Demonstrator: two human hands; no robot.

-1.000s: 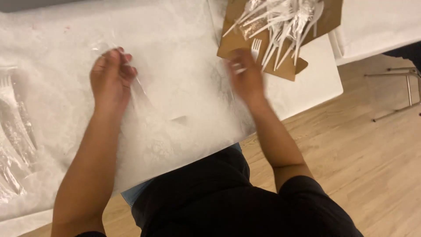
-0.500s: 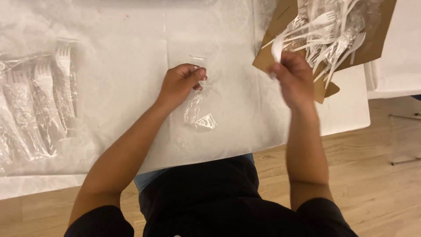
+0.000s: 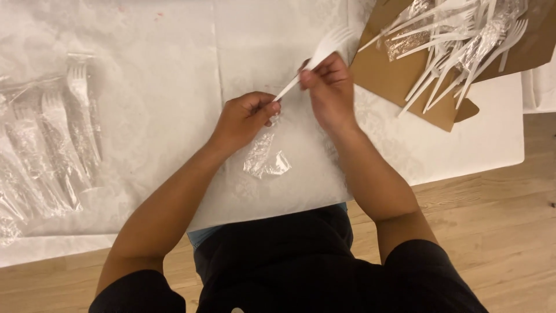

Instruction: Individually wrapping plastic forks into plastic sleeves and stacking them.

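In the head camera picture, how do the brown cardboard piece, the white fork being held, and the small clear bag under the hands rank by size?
1. Brown cardboard piece, clearly largest, though partly cut off.
2. White fork.
3. Small clear bag.
The fork looks longer, the crumpled bag wider; the raised fork sits nearer the camera, so that order is unsure.

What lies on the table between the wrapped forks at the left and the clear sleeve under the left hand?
Only bare white tablecloth between the wrapped forks and the clear sleeve, in the head view.
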